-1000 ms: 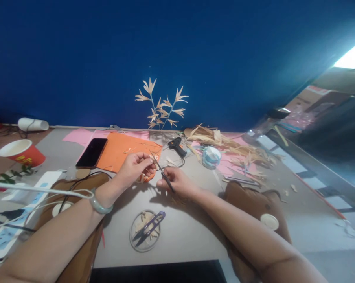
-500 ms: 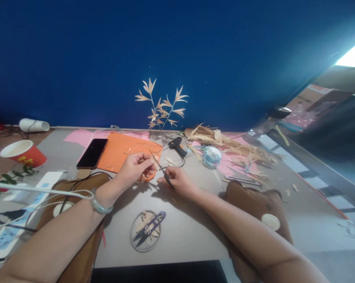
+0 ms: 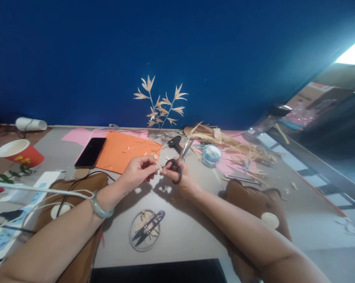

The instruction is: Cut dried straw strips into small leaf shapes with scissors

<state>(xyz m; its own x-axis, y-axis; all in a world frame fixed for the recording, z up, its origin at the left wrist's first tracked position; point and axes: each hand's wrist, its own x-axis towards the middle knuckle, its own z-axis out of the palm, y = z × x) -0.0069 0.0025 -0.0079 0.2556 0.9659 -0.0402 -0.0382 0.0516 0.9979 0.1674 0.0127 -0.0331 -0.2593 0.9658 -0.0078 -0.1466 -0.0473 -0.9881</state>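
My left hand (image 3: 142,169), a bracelet on its wrist, is closed in a pinch on a small pale piece (image 3: 160,169) that looks like dried husk. My right hand (image 3: 179,179) keeps a pair of scissors (image 3: 177,167) hooked on its fingers, the blades pointing up and away to the right. Its thumb and index fingertips meet the same pale piece, close beside the left fingertips. Under and behind the left hand lies an orange sheet (image 3: 115,147) with small scraps. A round dish (image 3: 134,245) holding pale scraps and thread snips (image 3: 149,228) is nearer to me.
Dried-husk flowers (image 3: 165,101) on stems stand by the blue wall. Behind my right hand are a glue gun (image 3: 175,143), a tape roll (image 3: 211,155) and a husk pile (image 3: 221,135). Leftward lie a phone (image 3: 91,152), a paper cup (image 3: 21,153) and a power strip (image 3: 6,236).
The scissors have swung from pointing up-left beside the left fingers to pointing up-right. My right fingertips have come to the pale piece at the left fingertips.
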